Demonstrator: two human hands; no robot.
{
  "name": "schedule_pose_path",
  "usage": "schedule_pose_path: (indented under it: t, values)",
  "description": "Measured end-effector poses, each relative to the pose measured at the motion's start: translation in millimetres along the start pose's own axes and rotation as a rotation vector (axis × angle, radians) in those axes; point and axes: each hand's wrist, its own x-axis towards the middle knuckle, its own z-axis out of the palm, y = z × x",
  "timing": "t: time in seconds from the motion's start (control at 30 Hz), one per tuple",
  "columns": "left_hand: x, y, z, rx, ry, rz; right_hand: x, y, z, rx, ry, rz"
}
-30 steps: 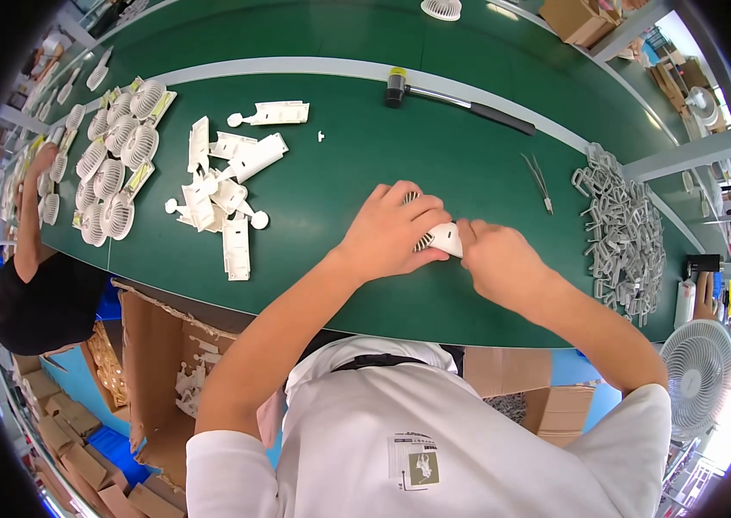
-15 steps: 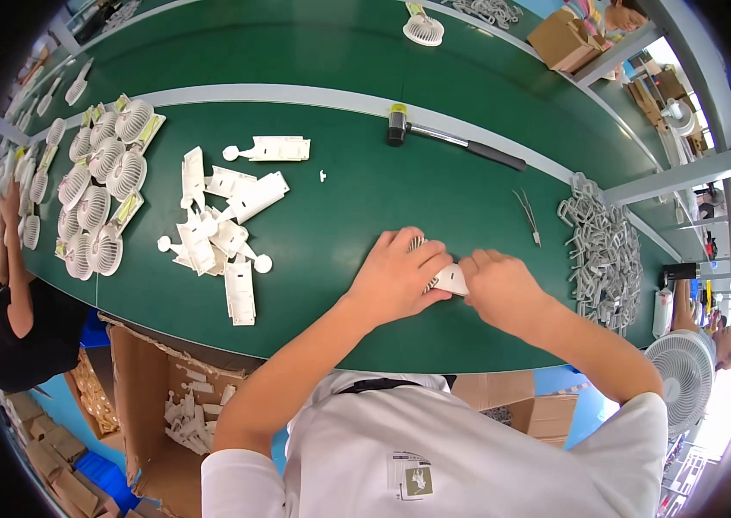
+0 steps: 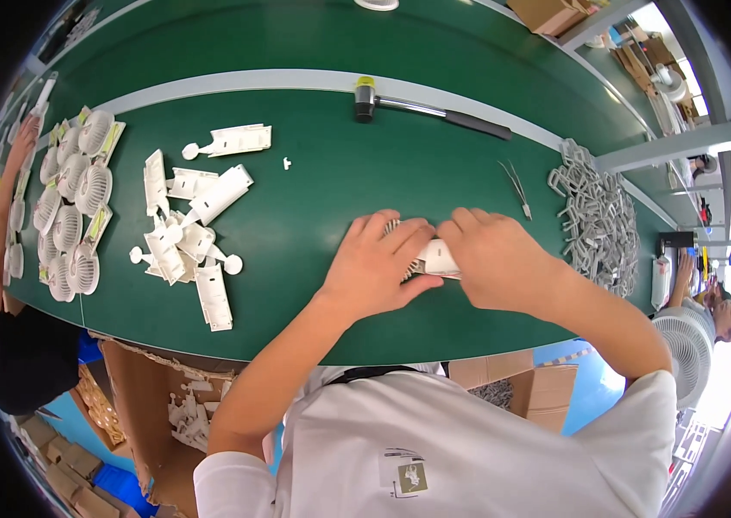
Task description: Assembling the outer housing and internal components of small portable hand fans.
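Both hands close around a small white handheld fan (image 3: 436,258) above the green table. My left hand (image 3: 371,266) grips its ribbed round head, most of which the fingers hide. The fingers of my right hand (image 3: 504,262) are curled over the white handle end and cover it. To the left lies a loose pile of white plastic handle shells (image 3: 220,195), several with round discs at one end. A tiny white part (image 3: 288,163) lies alone beyond my left hand.
Assembled small fans (image 3: 68,226) stand grouped at the far left. A mallet (image 3: 365,99) lies along the rail, tweezers (image 3: 516,190) to the right, then a heap of grey U-shaped pieces (image 3: 594,220). An open cardboard box (image 3: 145,380) sits below. A co-worker's arm (image 3: 3,207) reaches in at left.
My view has shifted, so the table's things sit farther left. My right hand now lies more over the fan's handle. The co-worker at left has reached farther up to a white fan.
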Motion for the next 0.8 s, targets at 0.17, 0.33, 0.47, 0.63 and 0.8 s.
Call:
schedule_pose_path:
  t: [0.17,0.33,0.47,0.63,0.8]
  values:
    - [0.1,-5.5,3.9,0.059,-0.019,0.013,18.9,-11.4,-10.6,-0.123,-0.175,-0.033]
    - [4.1,-4.6,-3.2,0.064,-0.003,-0.006,3.0,-28.1,-114.0,-0.489,-0.075,-0.037]
    - [3.5,-5.7,-2.2,0.149,0.023,0.021,-57.7,20.1,-193.5,-0.234,0.657,0.046]
    - [-9.1,-1.4,-6.8,0.116,0.017,0.015,-91.4,24.2,-72.5,0.572,0.513,0.345]
    - [-7.1,1.8,-10.0,0.097,-0.017,-0.016,-79.2,-12.5,80.9,0.979,0.569,0.602]
